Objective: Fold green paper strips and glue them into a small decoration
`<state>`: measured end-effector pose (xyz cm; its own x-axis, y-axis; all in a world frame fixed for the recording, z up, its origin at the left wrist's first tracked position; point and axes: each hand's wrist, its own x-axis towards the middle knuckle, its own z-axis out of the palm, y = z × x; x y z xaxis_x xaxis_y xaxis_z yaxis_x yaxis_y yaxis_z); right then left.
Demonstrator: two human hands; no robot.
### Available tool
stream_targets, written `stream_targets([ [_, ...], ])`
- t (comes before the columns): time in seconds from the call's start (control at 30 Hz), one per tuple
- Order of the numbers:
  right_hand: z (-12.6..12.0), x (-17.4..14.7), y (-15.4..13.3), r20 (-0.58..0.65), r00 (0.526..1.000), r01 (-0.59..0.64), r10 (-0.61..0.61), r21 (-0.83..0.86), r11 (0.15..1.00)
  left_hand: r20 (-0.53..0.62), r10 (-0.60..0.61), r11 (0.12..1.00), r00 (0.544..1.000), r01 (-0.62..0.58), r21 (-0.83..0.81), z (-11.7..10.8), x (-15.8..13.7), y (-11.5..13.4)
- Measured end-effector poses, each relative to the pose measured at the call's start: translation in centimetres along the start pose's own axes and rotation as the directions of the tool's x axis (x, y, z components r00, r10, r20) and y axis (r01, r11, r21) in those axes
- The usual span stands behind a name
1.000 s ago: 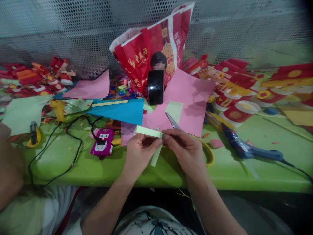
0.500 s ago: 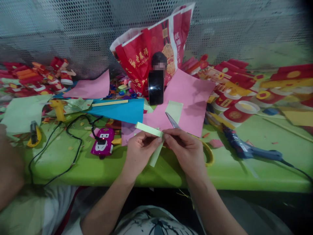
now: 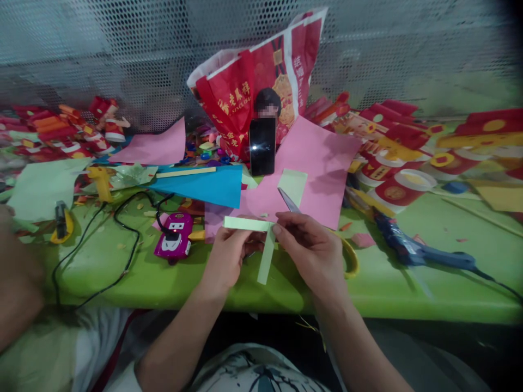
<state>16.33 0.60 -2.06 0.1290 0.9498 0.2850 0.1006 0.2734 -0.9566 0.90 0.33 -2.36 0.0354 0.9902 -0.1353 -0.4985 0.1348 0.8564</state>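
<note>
"What's on your head feed?"
"I see a pale green paper strip (image 3: 245,224) shaped like an L: one leg level along the upper edge of the left hand (image 3: 229,258), the other hanging just right of it."
"And the right hand (image 3: 312,247)?"
"Thumb and finger pinching the strip at its corner."
"The left?"
"Fingers curled under the level leg; from here I can't tell whether they grip it."
"Anything close by?"
"Scissors (image 3: 289,200), blade jutting past the right hand over a pink sheet (image 3: 322,163), above the green worktop (image 3: 163,283)."
</note>
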Motion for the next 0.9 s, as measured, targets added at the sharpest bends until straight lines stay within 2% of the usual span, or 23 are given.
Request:
stream_targets([
  [0.13, -0.31, -0.26, -0.56, 0.076, 0.997, -0.007, 0.003, 0.056, 0.998, 0.026, -0.063, 0.998, 0.998, 0.062, 0.019, 0.01, 0.21, 0.27],
  [0.27, -0.62, -0.53, -0.95, 0.161, 0.987, 0.01, -0.028, 0.113, 0.994, 0.049, -0.029, 0.999, 0.998, 0.028, 0.033, -0.06, 0.19, 0.22],
  [0.47, -0.25, -0.37, -0.58, 0.09, 0.995, 0.019, -0.03, 0.121, 0.992, 0.013, -0.015, 0.998, 1.0, 0.016, -0.056, 0.23, 0.18, 0.42],
  [0.57, -0.16, -0.36, -0.79, 0.105, 0.994, 0.03, -0.043, 0.122, 0.992, -0.024, 0.018, 0.993, 1.0, -0.021, -0.114, 0.44, 0.2, 0.51],
  [0.9, 0.2, -0.46, -0.77, 0.063, 0.986, 0.16, -0.153, -0.139, 0.977, -0.072, 0.089, 0.985, 0.993, -0.099, -0.144, 0.46, 0.26, 0.1],
])
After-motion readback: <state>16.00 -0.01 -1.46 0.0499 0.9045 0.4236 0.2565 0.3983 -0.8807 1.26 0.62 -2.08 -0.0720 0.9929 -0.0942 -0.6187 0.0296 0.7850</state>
